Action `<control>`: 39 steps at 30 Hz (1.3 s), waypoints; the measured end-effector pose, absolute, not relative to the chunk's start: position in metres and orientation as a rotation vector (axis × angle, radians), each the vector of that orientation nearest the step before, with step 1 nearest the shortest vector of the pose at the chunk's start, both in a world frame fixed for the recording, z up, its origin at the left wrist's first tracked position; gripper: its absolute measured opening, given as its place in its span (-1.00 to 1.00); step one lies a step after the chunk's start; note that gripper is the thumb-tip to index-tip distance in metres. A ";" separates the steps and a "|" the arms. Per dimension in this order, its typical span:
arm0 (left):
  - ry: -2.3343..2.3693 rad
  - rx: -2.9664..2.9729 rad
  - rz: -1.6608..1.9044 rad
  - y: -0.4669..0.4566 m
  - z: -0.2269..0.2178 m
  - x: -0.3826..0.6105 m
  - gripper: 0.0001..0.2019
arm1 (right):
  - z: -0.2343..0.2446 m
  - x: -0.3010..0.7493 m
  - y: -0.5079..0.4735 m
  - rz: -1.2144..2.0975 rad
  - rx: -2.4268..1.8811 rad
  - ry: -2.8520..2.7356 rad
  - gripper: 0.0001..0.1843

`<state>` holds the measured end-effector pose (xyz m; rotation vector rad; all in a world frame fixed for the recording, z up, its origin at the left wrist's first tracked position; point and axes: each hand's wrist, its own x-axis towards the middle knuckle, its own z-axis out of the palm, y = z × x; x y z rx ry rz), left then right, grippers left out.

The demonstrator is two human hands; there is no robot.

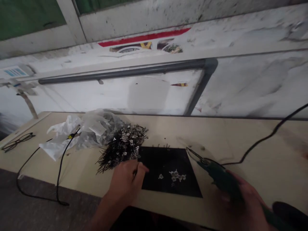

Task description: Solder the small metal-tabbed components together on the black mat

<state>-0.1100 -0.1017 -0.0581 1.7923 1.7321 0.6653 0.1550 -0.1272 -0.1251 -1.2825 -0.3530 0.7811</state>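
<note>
My left hand rests at the near edge of a pile of small parts with thin dark wire leads, its fingers curled and pinched on something I cannot make out. My right hand is wrapped round the green handles of a pair of pliers, whose thin jaws point toward the far left above the bench. Between the hands lies a black mat with a few small pale pieces on it.
Crumpled clear plastic bags lie behind the pile. A pair of glasses sits at the far left of the beige bench. Black cables trail over the bench's front edge and across the right side. A white wall stands behind.
</note>
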 end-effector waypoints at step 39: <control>1.907 2.216 -0.088 -0.007 -0.039 -0.035 -0.77 | -0.129 0.164 -0.126 0.916 -1.045 -0.367 -0.53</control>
